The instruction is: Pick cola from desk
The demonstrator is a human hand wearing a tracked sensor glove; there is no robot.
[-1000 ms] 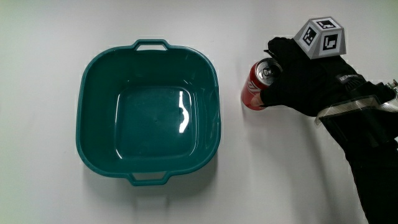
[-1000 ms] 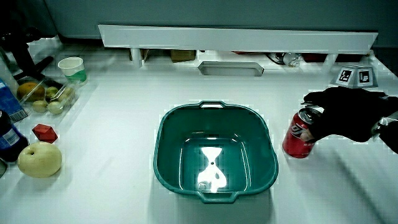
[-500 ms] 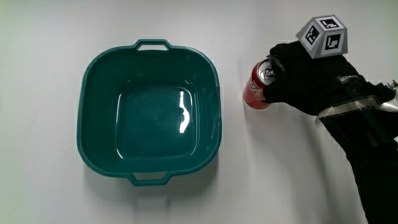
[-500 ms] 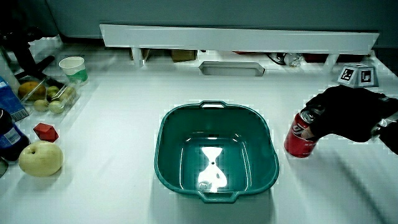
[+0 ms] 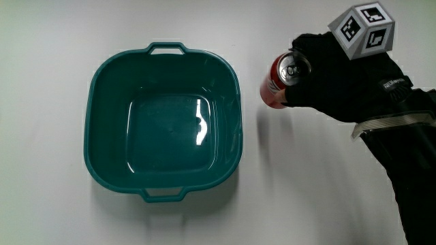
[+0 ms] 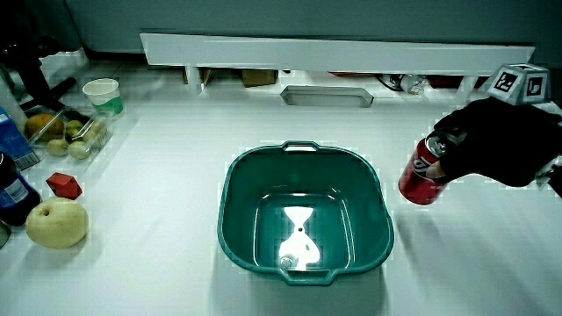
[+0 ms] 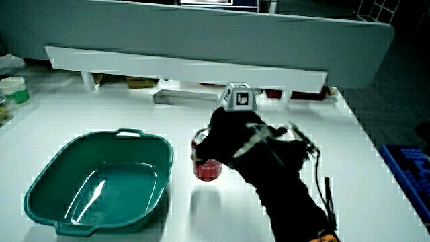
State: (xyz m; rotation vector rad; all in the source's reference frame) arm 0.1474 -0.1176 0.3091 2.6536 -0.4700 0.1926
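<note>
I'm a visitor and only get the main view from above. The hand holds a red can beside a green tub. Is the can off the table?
Observer: Yes. In a side view the can hangs tilted in the hand's grip, with its shadow on the table beneath it.
Visitor: Is anything else on the table?
Observer: Yes. Past the tub, near the table's edge, lie a pear and a small red block.
Visitor: Anything more there?
Observer: A paper cup stands farther from the person than the pear.
</note>
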